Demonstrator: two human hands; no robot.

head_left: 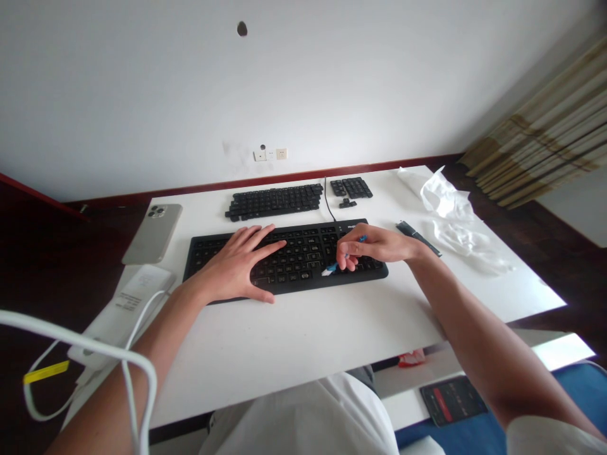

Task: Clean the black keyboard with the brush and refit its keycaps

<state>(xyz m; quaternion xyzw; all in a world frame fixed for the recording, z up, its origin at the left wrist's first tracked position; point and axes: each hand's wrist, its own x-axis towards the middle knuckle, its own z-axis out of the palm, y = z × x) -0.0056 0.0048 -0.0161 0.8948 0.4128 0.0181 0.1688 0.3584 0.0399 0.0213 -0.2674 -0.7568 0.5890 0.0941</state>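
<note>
Left hand [237,268], fingers apart, seemed to steady the left half of the keyboard [293,265] while right-hand fingers pinched a blue brush [332,269] right of the keyboard's middle, where light, short strokes likely worked best!

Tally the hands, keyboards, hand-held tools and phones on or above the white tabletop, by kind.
Hands: 2, the left hand and right hand
Keyboard: 1
Blue-and-white tool: 1
Phone: 1
Total: 5
</note>
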